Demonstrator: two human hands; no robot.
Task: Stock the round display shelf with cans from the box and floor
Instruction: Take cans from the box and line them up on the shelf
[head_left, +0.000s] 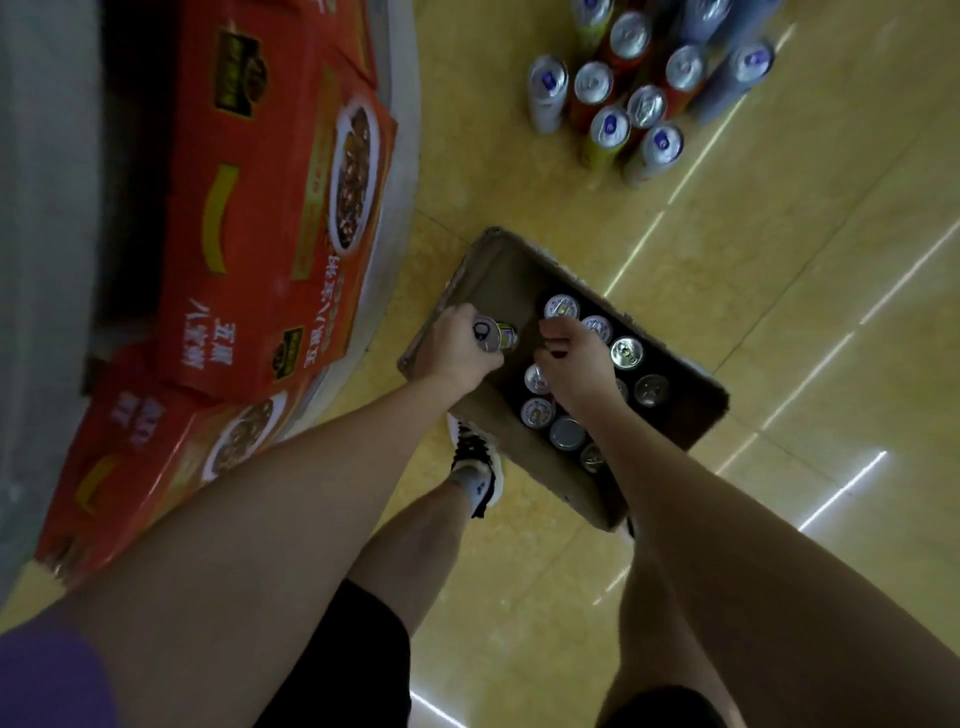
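Looking straight down at my own arms and legs over a yellow tiled floor (545, 218).

My left hand (457, 348) is curled round 1 small can (496, 335), held over the near-left end of the cardboard box (691, 421); the can's pull-tab top faces up toward me and the label side is partly hidden by my fingers.

My right hand (576, 358) is down inside the box, fingers bent over the cans packed there (626, 353). From this angle I cannot tell whether it actually holds a can or only rests on their tops.

The box is a shallow open tray sitting on the floor just ahead of my left shoe (475, 462). Its far-left part shows bare cardboard; the cans stand upright in its right part, silver lids up, at least 8 visible around and under my right hand.

A 2nd group of taller cans (644, 104) stands upright on the floor well beyond the box, top right, roughly 10 of them clustered close together.

To my left, the curved edge of the round display shelf (400, 171) carries stacked red cartons (260, 208) with printed food pictures.
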